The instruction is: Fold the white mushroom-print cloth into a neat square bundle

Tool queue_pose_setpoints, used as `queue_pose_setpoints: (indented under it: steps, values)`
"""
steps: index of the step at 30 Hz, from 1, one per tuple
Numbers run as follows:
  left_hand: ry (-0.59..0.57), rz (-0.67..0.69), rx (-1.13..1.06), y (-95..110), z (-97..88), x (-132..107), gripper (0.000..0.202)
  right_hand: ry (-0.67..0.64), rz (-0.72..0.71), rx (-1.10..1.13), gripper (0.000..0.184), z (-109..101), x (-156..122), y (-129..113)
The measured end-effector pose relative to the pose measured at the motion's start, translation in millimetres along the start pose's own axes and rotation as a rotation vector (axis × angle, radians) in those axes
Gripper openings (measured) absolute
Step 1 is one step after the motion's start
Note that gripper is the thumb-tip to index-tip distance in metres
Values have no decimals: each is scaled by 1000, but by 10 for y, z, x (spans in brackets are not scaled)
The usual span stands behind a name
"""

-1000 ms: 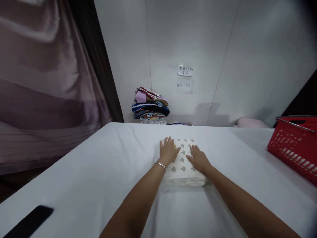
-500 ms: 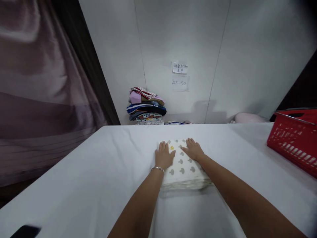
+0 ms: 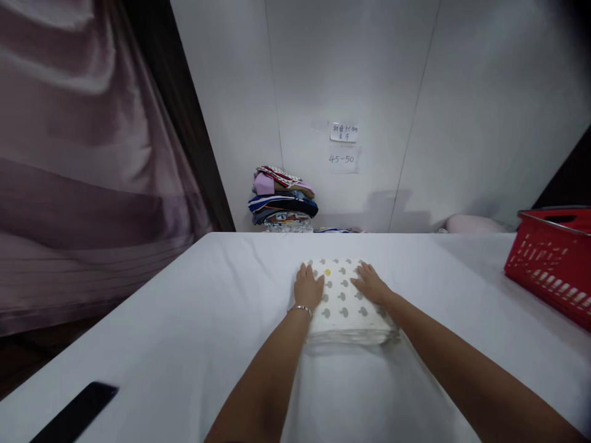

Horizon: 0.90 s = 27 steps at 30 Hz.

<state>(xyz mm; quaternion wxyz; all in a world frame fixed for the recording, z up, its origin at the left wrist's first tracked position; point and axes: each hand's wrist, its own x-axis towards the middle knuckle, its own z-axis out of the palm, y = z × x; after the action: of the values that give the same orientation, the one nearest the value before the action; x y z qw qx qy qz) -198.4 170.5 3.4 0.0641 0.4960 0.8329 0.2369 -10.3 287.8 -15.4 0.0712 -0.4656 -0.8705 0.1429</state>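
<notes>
A folded white cloth [image 3: 342,301] with grey mushroom-like prints and a small yellow mark lies on the white table. Its stacked layers show along the near edge. My left hand [image 3: 308,288] rests on the cloth's left side, palm down, thumb apart from the fingers; a bracelet circles that wrist. On the cloth's right side lies my right hand [image 3: 370,283], flat with its thumb spread inward. Neither hand grips the cloth; both press on its top near the edges.
A red plastic basket [image 3: 549,264] with a metal handle stands at the right. A black flat object, like a phone [image 3: 78,409], lies at the near left. Behind the white table [image 3: 221,307] rises a pile of folded fabrics [image 3: 284,200]. A pinkish curtain [image 3: 92,184] hangs left.
My hands have moved slightly apart toward the cloth's side edges, baring more of its middle. The view has shifted a little, showing more of the black object at the near left.
</notes>
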Motion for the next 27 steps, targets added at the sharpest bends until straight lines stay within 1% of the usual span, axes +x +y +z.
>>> queue_pose_setpoints:
  steps: [2,3,7,10,13,15,16,17,18,19,20,21,23,24,25,27]
  values:
    - [27,-60,-39,-32,-77,-117,56,-4,63,44,65,12,-212,62]
    - [16,-91,-74,-52,-117,-183,54,-7,94,67,65,23,-328,94]
    - [-110,-257,-243,-129,-275,-422,47,27,138,149,65,83,-748,185]
    - [-169,-322,-321,-132,-353,-580,51,61,138,231,66,69,-938,245]
    - [-238,-359,-446,-24,-345,-851,53,88,151,354,69,-71,-1011,407]
    - [-324,-361,-549,107,-281,-1134,51,131,171,411,72,-217,-1022,599]
    - [-378,-353,-599,177,-238,-1294,51,168,174,404,73,-290,-1028,710]
    - [-457,-350,-658,240,-193,-1451,55,184,176,375,72,-356,-1038,819]
    - [-579,-359,-779,289,-151,-1594,63,186,188,319,68,-410,-1057,915]
    - [-643,-361,-844,318,-115,-1710,68,184,198,236,64,-450,-1087,986]
    - [-670,-353,-877,323,-90,-1791,71,182,208,160,59,-473,-1128,1023]
    - [-643,-331,-861,303,-76,-1831,69,189,210,89,55,-482,-1182,1017]
    - [-467,-263,-706,204,-87,-1791,57,230,166,-10,50,-464,-1324,867]
    - [-352,-223,-598,136,-107,-1724,49,256,117,-39,48,-442,-1412,730]
    - [-270,-205,-529,67,-135,-1637,44,270,47,-64,47,-412,-1510,563]
    - [-157,-177,-446,-49,-197,-1444,39,221,-91,-58,48,-339,-1723,193]
